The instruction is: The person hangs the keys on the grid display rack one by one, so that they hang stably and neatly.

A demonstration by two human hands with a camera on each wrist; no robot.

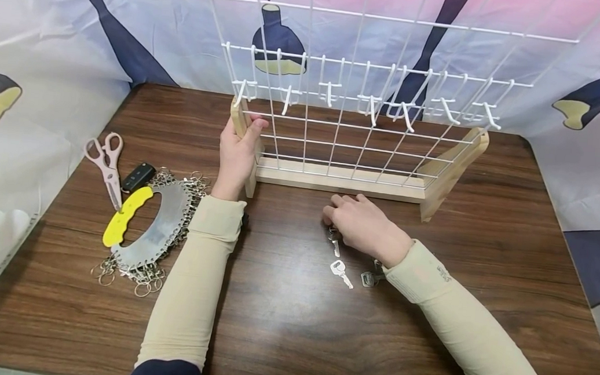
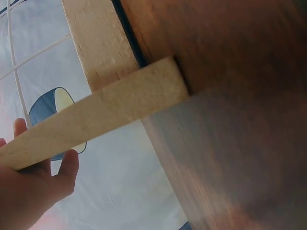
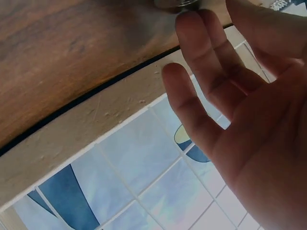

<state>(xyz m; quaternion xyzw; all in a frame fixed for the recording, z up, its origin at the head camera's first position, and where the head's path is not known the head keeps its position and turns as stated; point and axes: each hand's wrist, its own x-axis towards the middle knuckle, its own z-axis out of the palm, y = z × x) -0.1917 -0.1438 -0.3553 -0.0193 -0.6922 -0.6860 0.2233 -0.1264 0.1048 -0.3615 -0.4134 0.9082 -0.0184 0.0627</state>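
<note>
My left hand [image 1: 238, 151] grips the left wooden side post [image 1: 238, 116] of a white wire grid rack [image 1: 336, 120]. In the left wrist view its thumb and fingers lie on either side of that post [image 2: 105, 105]. My right hand [image 1: 362, 222] hovers low over the table in front of the rack's wooden base, fingers loosely bent. Below its fingertips lies a key on a ring [image 1: 335, 245], partly hidden by the hand. Nearby lie a silver key [image 1: 342, 273] and another key [image 1: 369, 279] by the cuff. The right wrist view shows the fingers apart, beside a metal piece [image 3: 177, 4].
Several white hooks [image 1: 329, 91] hang along the grid. At left on the wooden table [image 1: 289, 338] lie pink scissors [image 1: 105, 165], a black car key fob [image 1: 138, 177] and a curved metal plate [image 1: 164, 224] with a yellow handle [image 1: 127, 216] and many rings. A patterned curtain [image 1: 185, 40] stands behind.
</note>
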